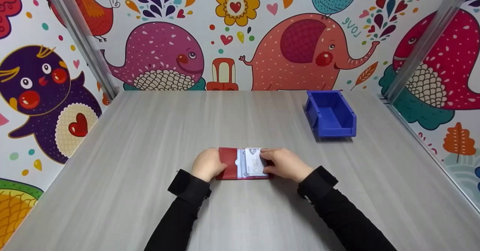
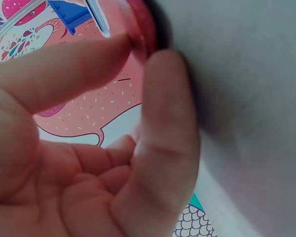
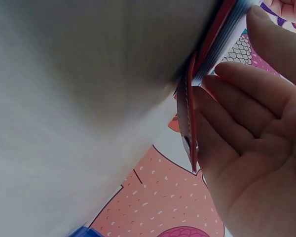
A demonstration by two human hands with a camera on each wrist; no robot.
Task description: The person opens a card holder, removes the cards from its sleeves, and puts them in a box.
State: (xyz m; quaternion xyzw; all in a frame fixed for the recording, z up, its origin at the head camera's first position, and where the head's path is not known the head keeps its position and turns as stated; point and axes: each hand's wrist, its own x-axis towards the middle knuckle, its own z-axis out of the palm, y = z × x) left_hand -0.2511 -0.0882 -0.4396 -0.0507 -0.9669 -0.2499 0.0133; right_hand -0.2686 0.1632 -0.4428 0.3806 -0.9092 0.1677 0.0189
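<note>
A red card holder (image 1: pixel 227 163) lies spread open on the table in the head view, its clear sleeves in the right half. The top sleeve holds a pale printed card (image 1: pixel 254 163). At the left cover, my left hand (image 1: pixel 207 165) pinches the red edge between thumb and forefinger, as the left wrist view shows. My right hand (image 1: pixel 285 164) grips the right side of the card holder. In the right wrist view its thumb is on the stack of sleeves (image 3: pixel 222 47), while the other fingers lie along the edge by a stitched red strap (image 3: pixel 188 118).
A blue plastic bin (image 1: pixel 335 117) stands at the back right of the pale wood-grain table (image 1: pixel 142 131). Walls with cartoon animals (image 1: pixel 161 56) rise along the back and sides, with metal posts (image 1: pixel 80 37) at the corners.
</note>
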